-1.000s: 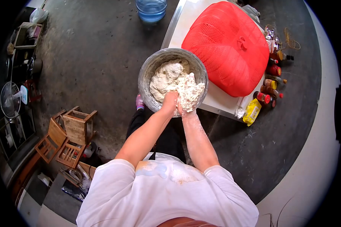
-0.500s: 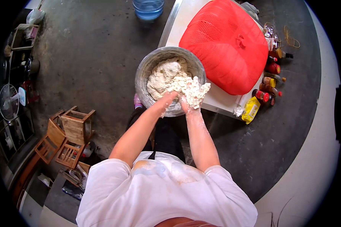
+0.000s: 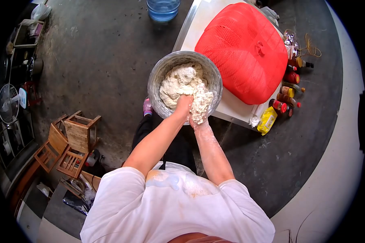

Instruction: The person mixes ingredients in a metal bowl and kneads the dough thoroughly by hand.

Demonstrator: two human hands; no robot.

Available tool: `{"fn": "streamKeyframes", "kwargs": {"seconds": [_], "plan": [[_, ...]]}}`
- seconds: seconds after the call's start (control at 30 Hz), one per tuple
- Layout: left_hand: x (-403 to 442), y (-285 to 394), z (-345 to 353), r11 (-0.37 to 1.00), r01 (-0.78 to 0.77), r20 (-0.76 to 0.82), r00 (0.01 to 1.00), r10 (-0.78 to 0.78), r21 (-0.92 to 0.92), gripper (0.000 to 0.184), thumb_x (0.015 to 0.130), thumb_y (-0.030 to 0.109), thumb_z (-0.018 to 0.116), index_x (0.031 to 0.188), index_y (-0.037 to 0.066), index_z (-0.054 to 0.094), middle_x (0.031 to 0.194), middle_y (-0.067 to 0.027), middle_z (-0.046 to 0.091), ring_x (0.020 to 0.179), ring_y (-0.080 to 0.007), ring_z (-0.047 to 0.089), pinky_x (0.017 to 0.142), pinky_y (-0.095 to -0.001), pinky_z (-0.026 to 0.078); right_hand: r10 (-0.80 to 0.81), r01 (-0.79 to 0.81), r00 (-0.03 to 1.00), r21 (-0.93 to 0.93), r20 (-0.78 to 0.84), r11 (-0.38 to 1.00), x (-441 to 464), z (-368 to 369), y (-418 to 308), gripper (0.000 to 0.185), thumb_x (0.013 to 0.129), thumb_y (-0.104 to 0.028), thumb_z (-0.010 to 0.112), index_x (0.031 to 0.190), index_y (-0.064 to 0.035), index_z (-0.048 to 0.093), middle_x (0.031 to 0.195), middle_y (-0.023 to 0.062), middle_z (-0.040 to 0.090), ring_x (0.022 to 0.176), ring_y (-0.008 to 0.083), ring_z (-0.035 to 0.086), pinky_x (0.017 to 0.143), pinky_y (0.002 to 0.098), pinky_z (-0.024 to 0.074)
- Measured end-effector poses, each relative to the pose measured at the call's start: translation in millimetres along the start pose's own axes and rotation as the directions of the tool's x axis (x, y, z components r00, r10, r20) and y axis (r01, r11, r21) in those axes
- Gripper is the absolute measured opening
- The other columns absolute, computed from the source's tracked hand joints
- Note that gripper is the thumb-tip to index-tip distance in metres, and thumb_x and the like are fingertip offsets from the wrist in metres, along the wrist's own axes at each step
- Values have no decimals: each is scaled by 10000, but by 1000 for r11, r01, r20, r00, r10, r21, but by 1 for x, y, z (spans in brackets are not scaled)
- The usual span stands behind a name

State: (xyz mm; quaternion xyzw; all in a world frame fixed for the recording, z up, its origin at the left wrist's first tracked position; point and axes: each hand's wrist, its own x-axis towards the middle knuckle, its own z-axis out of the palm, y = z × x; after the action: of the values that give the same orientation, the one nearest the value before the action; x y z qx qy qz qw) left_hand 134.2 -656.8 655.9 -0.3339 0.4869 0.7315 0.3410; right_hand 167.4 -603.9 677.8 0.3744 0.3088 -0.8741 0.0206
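Note:
A deep metal bowl (image 3: 154, 81) holds a rough, sticky mass of pale dough (image 3: 178, 79). At the bowl's near side, my left hand (image 3: 185, 104) presses its bent fingers into the dough, and the fingertips are buried. Close against it is my right hand (image 3: 199, 112), thickly caked with shaggy dough that hides most of its fingers. A clump of dough sits in and over that hand. White residue streaks the right forearm.
A red domed mesh cover (image 3: 243, 52) stands on a white table (image 3: 231, 109) to the right. Several bottles and jars (image 3: 288, 91) and a yellow packet (image 3: 267, 120) line its edge. A blue water jug (image 3: 163, 10), wooden stools (image 3: 78, 135) and a fan (image 3: 9, 103) stand around.
My right hand has drawn down and left toward my left hand, its dough-covered fingers no longer spread upward. The left hand stays in the dough. The view has shifted slightly.

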Motion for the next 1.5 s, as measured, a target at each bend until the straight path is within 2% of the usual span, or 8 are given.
{"fn": "streamKeyframes", "kwargs": {"seconds": [0.37, 0.57, 0.7, 0.9, 0.97, 1.1, 1.3, 1.5], "plan": [[58, -13, -34, 895, -63, -116, 985, 126, 443, 259, 688, 157, 513, 750, -84, 586, 720, -225, 584, 696, -325, 576, 639, -378, 438, 31, -27, 995, -53, 92, 998, -23, -24, 18, 360, 868, -191, 491, 1205, -87, 417, 1164, 37, 478, 1079, 145, 436, 915, 294, 359], [10, 11, -32, -125, -460, 469, 788, 398, 879, 333, 638, 227, 615, 902, 24, 629, 1090, -172, 537, 934, -325, 537, 755, -385, 441, 103, -112, 994, -409, -43, 906, 15, -18, -3, 313, 833, -173, 523, 1130, -82, 488, 988, 25, 577, 831, 142, 573, 658, 279, 488], [-8, 39, -28, -227, -408, 449, 876, 175, 884, 457, 634, 336, 597, 1002, 65, 611, 1311, -187, 356, 1155, -329, 401, 867, -499, 358, 217, -230, 973, -292, -78, 928, 26, -33, -7, 319, 823, -161, 527, 1124, -62, 491, 1011, 54, 579, 862, 165, 581, 678, 298, 501], [-29, 51, -45, 274, -418, 375, 906, 197, 866, 525, 712, 397, 579, 1032, -19, 557, 1150, -236, 477, 1055, -345, 462, 868, -396, 376, 10, -24, 999, -352, -43, 936, 47, -41, 3, 285, 783, -109, 531, 1049, -8, 549, 972, 127, 606, 872, 233, 586, 740, 338, 465], [-25, 40, -58, 211, -351, 315, 931, 183, 913, 485, 793, 400, 508, 1039, -16, 548, 1099, -253, 498, 1024, -344, 479, 851, -384, 382, -197, 74, 979, -995, 58, 74, 54, -40, -6, 252, 758, -180, 548, 925, -2, 610, 869, 183, 623, 852, 309, 591, 745, 380, 456], [-21, 37, -72, 373, -370, 283, 921, 268, 851, 437, 810, 362, 499, 1017, -18, 559, 1067, -245, 507, 992, -377, 486, 843, -412, 382, 193, 166, 980, -738, 49, -654, 68, -30, -4, 293, 770, -216, 455, 884, -19, 639, 876, 195, 614, 878, 336, 575, 905, 451, 342], [-3, 6, -73, 441, -371, 334, 928, 163, 817, 303, 823, 242, 481, 867, -49, 552, 660, -137, 553, 587, -196, 529, 565, -351, 400, 237, 217, 969, -707, 71, -673, 93, -65, 20, 292, 744, -202, 463, 900, -41, 650, 993, 171, 596, 962, 308, 555, 886, 414, 386], [-16, -33, -51, 951, 75, 400, 895, -196, 299, 385, 856, 335, 492, 1041, -1, 530, 1044, -43, 547, 973, -149, 488, 872, -273, 349, 32, 151, 988, -987, 152, 47, 82, -56, 13, 419, 624, -320, 631, 920, -23, 629, 845, 203, 618, 832, 332, 591, 751, 398, 455]]}}
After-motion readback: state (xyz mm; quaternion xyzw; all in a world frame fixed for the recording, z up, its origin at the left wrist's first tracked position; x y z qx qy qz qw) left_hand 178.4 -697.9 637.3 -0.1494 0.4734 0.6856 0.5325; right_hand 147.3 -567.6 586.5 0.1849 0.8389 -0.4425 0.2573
